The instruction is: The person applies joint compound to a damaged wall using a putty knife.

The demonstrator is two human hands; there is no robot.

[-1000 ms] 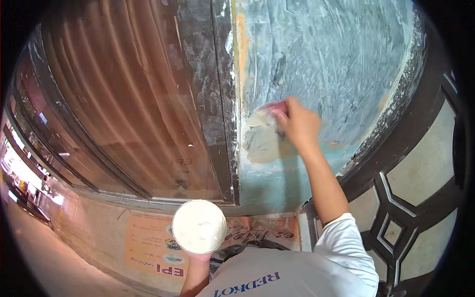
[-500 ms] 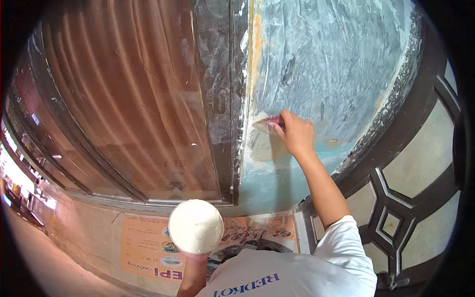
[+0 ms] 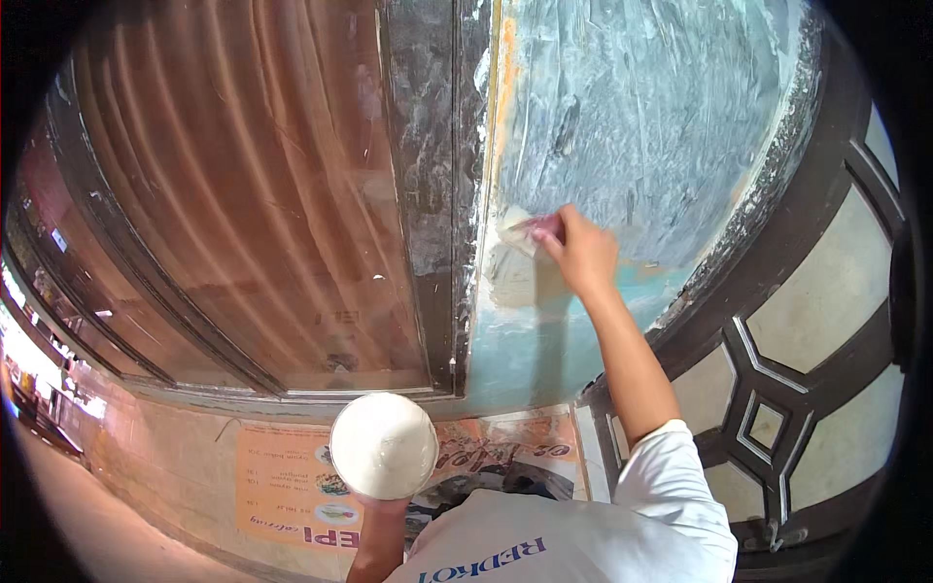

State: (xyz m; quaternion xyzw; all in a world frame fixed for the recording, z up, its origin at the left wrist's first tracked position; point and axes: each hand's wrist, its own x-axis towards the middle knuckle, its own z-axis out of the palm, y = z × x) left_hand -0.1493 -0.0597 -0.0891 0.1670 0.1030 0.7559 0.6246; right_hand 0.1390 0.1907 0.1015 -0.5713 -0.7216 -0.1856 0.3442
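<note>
Fingers of the right hand (image 3: 583, 255) are clenched around the reddish handle of a putty knife (image 3: 525, 233); its pale blade, loaded with filler, lies flat against the blue-green wall panel (image 3: 641, 126), just right of the panel's left edge, at about mid-height; a fresh pale patch of putty (image 3: 513, 282) sits directly under the blade; the forearm runs down and to the right from the hand to a white sleeve (image 3: 671, 476). The left hand (image 3: 381, 507) grasps a round white tub of putty (image 3: 383, 445) from beneath, only the fingertips showing at its lower rim; the tub is held level, well below the knife and near the chest. Left of the blade stands a dark, paint-spattered vertical frame post (image 3: 432, 194), close enough to bound any leftward stroke; beyond it a brown ribbed shutter (image 3: 243, 194); to the right the scraped panel stays open up to a dark curved border (image 3: 777, 194) and a geometric grille (image 3: 768, 408); below, an orange printed poster (image 3: 292, 486) lies on the floor.
</note>
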